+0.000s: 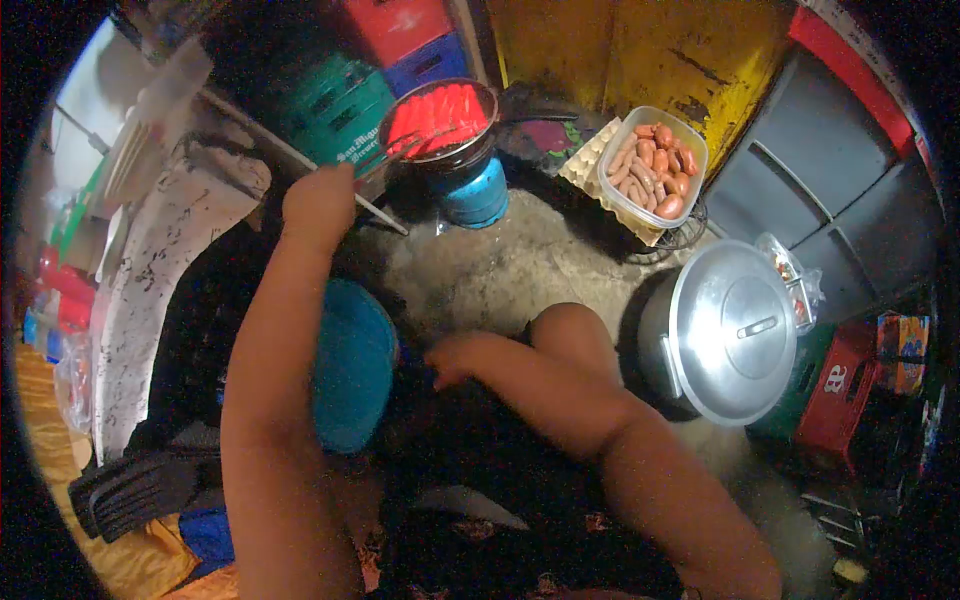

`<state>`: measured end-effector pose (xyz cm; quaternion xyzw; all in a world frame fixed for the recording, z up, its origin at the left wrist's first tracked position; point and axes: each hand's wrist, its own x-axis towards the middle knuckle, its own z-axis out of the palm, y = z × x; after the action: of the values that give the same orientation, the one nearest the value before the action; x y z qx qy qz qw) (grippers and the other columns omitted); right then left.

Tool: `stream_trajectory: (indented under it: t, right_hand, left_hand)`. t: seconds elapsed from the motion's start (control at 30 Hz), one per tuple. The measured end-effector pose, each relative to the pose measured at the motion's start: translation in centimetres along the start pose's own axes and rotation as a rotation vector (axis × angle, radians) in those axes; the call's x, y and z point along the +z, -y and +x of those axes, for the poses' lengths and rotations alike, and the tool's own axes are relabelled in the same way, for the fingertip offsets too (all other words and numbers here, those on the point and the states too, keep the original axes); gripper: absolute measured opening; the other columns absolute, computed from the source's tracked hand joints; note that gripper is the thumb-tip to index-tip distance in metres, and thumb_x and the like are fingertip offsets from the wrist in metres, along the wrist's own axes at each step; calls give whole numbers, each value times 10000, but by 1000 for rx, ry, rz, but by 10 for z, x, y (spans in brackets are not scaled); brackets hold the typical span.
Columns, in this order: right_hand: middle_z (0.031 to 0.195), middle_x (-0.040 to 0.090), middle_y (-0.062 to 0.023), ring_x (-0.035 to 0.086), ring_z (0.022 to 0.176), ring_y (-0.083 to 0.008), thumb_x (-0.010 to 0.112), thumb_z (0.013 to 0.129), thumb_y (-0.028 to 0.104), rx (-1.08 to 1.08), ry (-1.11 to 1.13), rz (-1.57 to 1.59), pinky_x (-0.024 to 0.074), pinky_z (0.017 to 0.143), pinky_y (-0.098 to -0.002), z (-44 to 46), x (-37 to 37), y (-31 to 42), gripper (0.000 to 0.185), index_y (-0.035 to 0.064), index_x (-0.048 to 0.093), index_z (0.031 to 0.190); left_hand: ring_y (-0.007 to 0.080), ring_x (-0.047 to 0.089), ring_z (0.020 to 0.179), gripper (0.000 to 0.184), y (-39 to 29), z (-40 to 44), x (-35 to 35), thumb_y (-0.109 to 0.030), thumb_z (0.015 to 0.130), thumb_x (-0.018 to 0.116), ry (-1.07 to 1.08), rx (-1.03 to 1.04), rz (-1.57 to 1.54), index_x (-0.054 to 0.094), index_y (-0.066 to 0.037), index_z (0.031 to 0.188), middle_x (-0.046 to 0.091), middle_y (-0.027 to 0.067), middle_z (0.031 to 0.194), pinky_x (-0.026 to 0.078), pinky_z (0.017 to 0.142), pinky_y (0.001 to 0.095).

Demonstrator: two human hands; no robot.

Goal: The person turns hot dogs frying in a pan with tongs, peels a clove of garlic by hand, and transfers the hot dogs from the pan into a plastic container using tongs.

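Note:
My left hand point(320, 205) is closed around the handle end of a pair of tongs point(377, 160), stretched out toward the stove. The tongs' tips reach over a dark pan point(492, 110) filled with bright red hotdogs point(437, 112). Below the pan stands a blue stove body or canister point(474, 196). My right hand point(465, 358) hangs near my bent knee point(575, 330), its fingers loosely bent and partly in shadow. Nothing shows in it.
Right of the stove, a plastic tub point(615, 190) of sausages point(655, 165) sits on egg trays point(590, 155). A large lidded metal pot point(735, 330) stands at right. A teal round lid or basin point(352, 365) is beside my left arm. Crates point(335, 105) stack behind.

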<state>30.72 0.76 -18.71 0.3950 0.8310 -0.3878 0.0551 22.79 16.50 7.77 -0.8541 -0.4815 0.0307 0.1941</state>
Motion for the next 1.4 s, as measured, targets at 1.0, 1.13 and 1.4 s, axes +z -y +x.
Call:
stream_trajectory:
  t: [1.0, 1.13, 1.4]
  right_hand:
    - [1156, 677, -164, 628, 1085, -393, 700, 817, 469, 55, 20, 7, 502, 912, -523, -25, -24, 15, 541, 122, 628, 1226]
    - [1161, 675, -165, 627, 1092, -388, 698, 818, 473, 69, -1, -15, 502, 913, -525, -38, -35, 25, 548, 117, 626, 1229]
    - [1167, 673, -167, 628, 1091, -383, 691, 825, 446, 39, 28, 22, 499, 910, -526, -24, -26, 13, 525, 101, 632, 1217]
  left_hand:
    - [374, 679, 926, 163, -14, -11, -4, -128, 911, 496, 29, 73, -11, 627, -83, 997, 683, 173, 964, 543, 774, 497]
    - [375, 677, 929, 168, -15, -6, -8, -140, 907, 502, 8, 4, -33, 630, -81, 999, 683, 177, 970, 540, 779, 498]
    - [374, 676, 934, 183, -24, 11, 4, -145, 912, 495, 50, 0, -39, 633, -77, 1012, 686, 179, 990, 538, 786, 493]
